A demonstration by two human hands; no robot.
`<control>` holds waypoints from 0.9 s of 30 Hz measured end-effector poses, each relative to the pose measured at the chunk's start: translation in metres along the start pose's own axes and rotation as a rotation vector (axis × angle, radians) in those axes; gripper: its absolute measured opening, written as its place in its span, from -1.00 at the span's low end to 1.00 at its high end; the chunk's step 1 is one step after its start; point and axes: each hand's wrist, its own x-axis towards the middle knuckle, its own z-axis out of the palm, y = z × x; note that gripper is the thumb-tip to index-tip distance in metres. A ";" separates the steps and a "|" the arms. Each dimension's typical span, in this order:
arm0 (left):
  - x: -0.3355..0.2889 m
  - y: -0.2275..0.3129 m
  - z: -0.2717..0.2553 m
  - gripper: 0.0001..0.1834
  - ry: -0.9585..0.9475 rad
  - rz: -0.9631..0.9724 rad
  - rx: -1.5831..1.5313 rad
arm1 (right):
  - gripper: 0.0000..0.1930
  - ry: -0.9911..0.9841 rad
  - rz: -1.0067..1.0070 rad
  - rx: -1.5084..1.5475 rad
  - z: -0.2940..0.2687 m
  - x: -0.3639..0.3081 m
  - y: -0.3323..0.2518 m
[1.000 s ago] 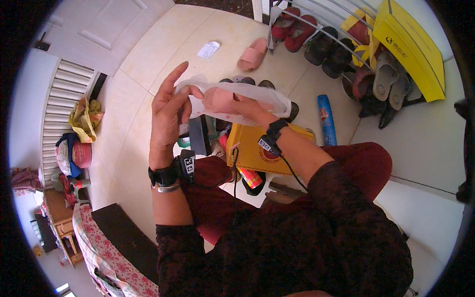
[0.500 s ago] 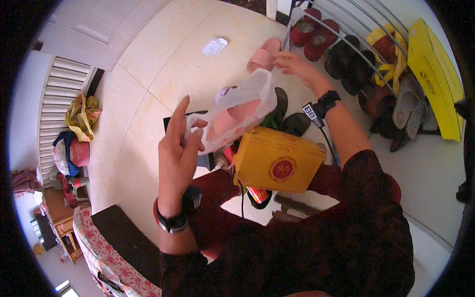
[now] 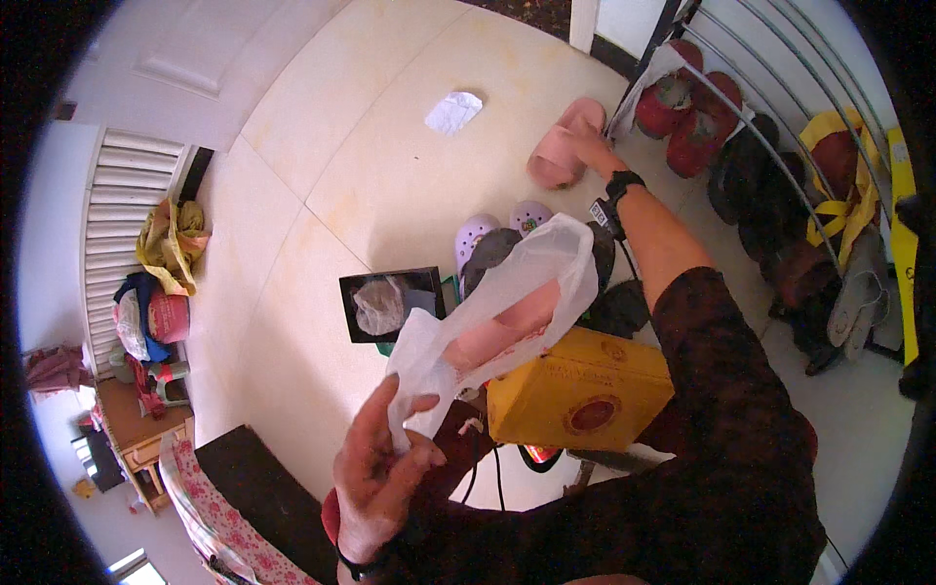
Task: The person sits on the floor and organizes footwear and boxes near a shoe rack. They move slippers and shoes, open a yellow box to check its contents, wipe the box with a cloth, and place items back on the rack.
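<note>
My left hand (image 3: 380, 478) pinches the edge of a thin white plastic bag (image 3: 575, 244), which hangs open over the yellow box. Inside it lies a pink slipper (image 3: 531, 314), seen through the bag's mouth. Stretched far forward, my right hand (image 3: 595, 151) has its fingers on a second pink slipper (image 3: 554, 161) on the floor near the shoe rack. The fingertips are partly lost against the slipper's similar colour. A worn yellow box (image 3: 546, 400) with a round red emblem sits at my lap, below the bag.
Lilac clogs (image 3: 477, 234) and dark shoes stand beyond the bag. A black open box (image 3: 348, 310) holds crumpled wrapping. White paper (image 3: 453, 112) lies on the tiles. At right, a metal shoe rack (image 3: 770, 161) stands over red and dark shoes. A cable hangs by the yellow box.
My right hand has moved from beside the floor slipper onto it. My left hand has come lower and nearer with the bag. The view has shifted, showing the clogs and black box more fully.
</note>
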 end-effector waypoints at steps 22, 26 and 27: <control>-0.021 -0.015 0.023 -0.31 -0.010 0.216 -0.095 | -0.64 -0.282 -0.155 1.288 -0.229 -0.267 -0.207; -0.024 -0.014 0.018 -0.35 -0.096 0.275 -0.066 | -0.60 -0.451 -0.537 0.688 -0.218 -0.340 -0.231; -0.025 -0.013 0.016 -0.36 -0.110 0.269 -0.047 | -0.59 -0.391 -0.750 0.286 -0.210 -0.364 -0.231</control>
